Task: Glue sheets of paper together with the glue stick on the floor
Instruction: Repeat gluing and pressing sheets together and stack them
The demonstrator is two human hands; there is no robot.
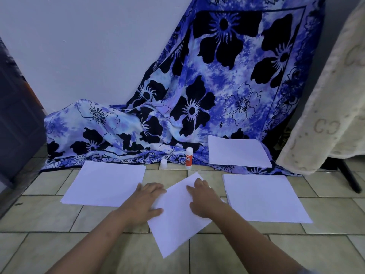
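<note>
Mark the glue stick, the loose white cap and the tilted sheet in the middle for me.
glue stick [188, 159]: head view, on its orange label.
loose white cap [163, 164]: head view, middle of its side.
tilted sheet [177, 224]: head view, bare middle of the paper.

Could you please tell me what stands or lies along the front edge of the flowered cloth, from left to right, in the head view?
White cap → upright glue stick → sheet of paper lying on the cloth.
</note>
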